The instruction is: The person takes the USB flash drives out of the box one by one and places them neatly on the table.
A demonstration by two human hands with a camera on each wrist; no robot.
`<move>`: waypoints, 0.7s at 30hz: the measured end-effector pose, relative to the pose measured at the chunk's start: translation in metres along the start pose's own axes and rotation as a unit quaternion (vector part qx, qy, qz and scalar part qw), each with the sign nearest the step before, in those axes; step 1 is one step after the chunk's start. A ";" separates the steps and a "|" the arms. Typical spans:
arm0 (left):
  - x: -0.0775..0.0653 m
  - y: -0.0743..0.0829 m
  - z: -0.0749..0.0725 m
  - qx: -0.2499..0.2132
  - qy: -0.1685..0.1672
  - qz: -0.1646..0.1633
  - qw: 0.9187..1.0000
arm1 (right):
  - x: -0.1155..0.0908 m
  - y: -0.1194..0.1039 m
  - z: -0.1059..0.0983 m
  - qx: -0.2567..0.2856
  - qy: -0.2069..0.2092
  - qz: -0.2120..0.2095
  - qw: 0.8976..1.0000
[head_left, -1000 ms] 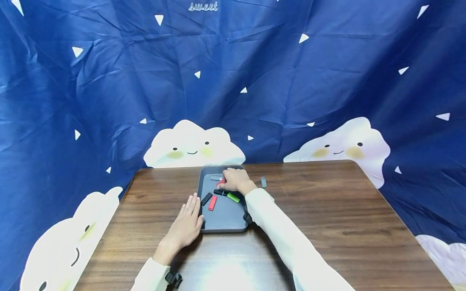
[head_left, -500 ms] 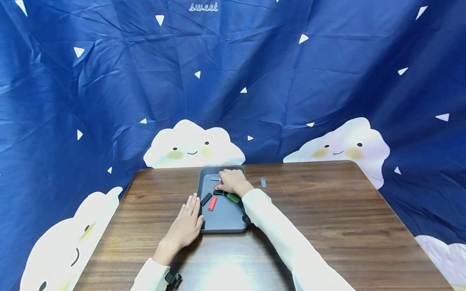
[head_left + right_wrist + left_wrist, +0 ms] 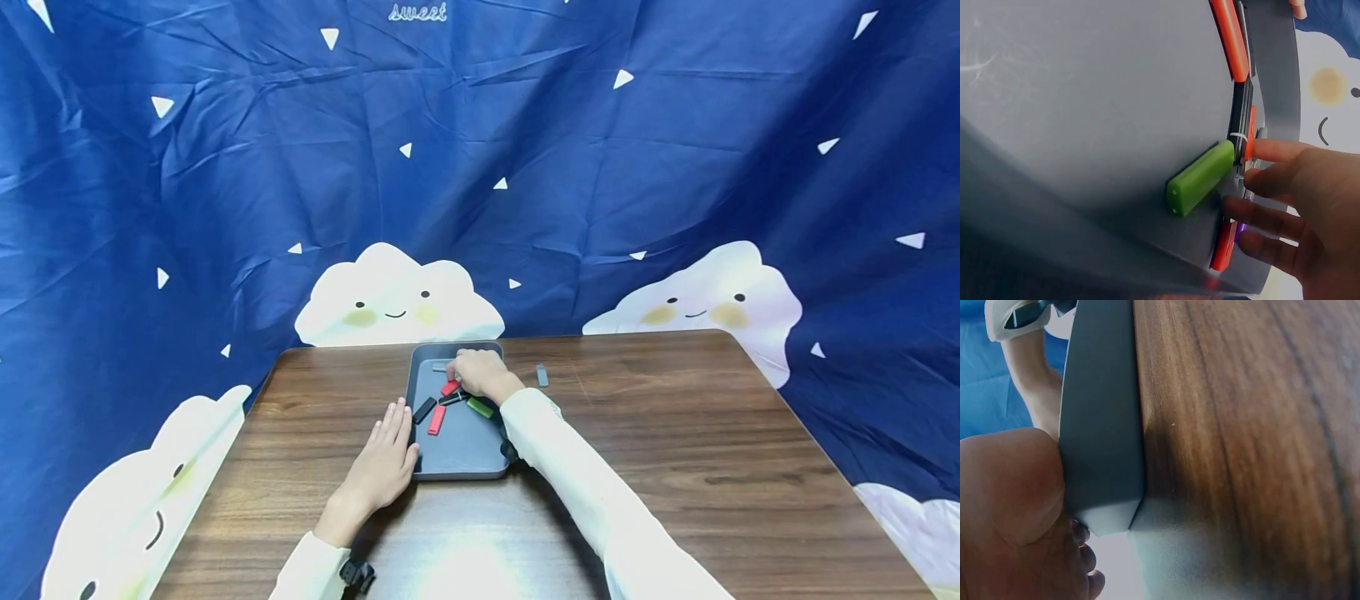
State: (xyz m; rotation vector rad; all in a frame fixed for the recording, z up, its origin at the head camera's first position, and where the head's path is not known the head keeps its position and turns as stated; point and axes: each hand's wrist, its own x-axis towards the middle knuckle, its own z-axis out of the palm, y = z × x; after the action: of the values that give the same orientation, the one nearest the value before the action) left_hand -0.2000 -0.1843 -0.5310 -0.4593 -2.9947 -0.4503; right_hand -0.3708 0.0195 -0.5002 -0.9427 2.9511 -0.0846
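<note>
A grey tray (image 3: 457, 454) holds several small stick-shaped pieces that look like USB sticks. In the head view these include a black stick (image 3: 424, 410), a red stick (image 3: 437, 420), a second red stick (image 3: 450, 387), a black stick with a light band (image 3: 452, 399) and a green stick (image 3: 480, 407). My left hand (image 3: 381, 462) lies with straight fingers along the tray's left wall. My right hand (image 3: 482, 372) reaches over the far end, fingers spread downward in the right wrist view among the sticks, part of a purple stick (image 3: 1240, 232) behind them. Its grip is partly hidden.
Outside the tray, a grey stick (image 3: 542, 375) lies on the wooden table (image 3: 675, 450) to the right. A pale grey stick (image 3: 439, 367) sits at the tray's far end. Behind the table hangs a blue cloth (image 3: 480, 167) printed with clouds.
The right hand has shifted slightly left and off the red stick beneath it, which lies a little lower and more exposed. The banded black stick has turned somewhat. The left hand stays put.
</note>
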 end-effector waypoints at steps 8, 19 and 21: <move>0.000 -0.001 0.000 -0.001 -0.002 -0.002 1.000 | 0.004 -0.002 0.000 0.002 -0.017 0.046 0.999; 0.000 0.001 -0.002 -0.013 0.006 0.008 1.000 | -0.001 -0.010 -0.004 -0.021 -0.037 0.065 0.997; 0.000 0.000 -0.001 -0.019 0.017 0.015 1.000 | -0.001 -0.011 -0.006 -0.022 -0.039 0.062 0.997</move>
State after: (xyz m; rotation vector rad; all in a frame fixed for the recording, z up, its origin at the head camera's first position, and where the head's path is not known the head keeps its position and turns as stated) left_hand -0.1999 -0.1844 -0.5295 -0.4948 -2.9460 -0.5073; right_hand -0.3638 0.0117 -0.4931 -0.7471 2.9422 0.0194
